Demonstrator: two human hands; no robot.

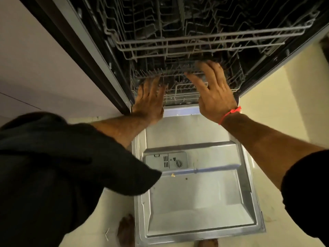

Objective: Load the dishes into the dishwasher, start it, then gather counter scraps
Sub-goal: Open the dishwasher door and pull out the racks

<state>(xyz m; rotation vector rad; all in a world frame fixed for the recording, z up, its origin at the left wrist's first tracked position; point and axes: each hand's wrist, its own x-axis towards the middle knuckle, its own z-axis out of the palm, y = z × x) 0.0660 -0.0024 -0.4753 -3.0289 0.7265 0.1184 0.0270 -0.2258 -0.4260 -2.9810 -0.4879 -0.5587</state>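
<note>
Grey wire makes up the lower rack (179, 90) of the open dishwasher (99, 56), and both hands reach to its near edge. The left hand (149, 102) lies palm down with its fingers straight and spread, fingertips resting on the rack's front wires at the left. The right hand (213, 91) is also flat and wide, fingers stretched forward over the rack's front rim at the right, holding nothing; a red thread (231, 113) circles its wrist. The hands are slightly blurred, so whether the right fingers press the wire or only hover just above it cannot be told.

Above the lower rack, the upper rack (204, 40) sits farther in and higher, its long front bars running left to right. No dishes can be made out in either rack; the inside is dark.

The dishwasher door (195, 202) lies folded down flat toward the viewer, its steel inner face up. The detergent dispenser (166, 160) sits in the door's left middle part, with a round knob (178, 163) at its right end. Two small crumbs (173, 175) lie on the door panel just near of the dispenser.

Black sleeves (62, 166) cover both upper arms. Bare feet (126, 229) stand on the pale floor (277, 97) at the near edge of the door.
</note>
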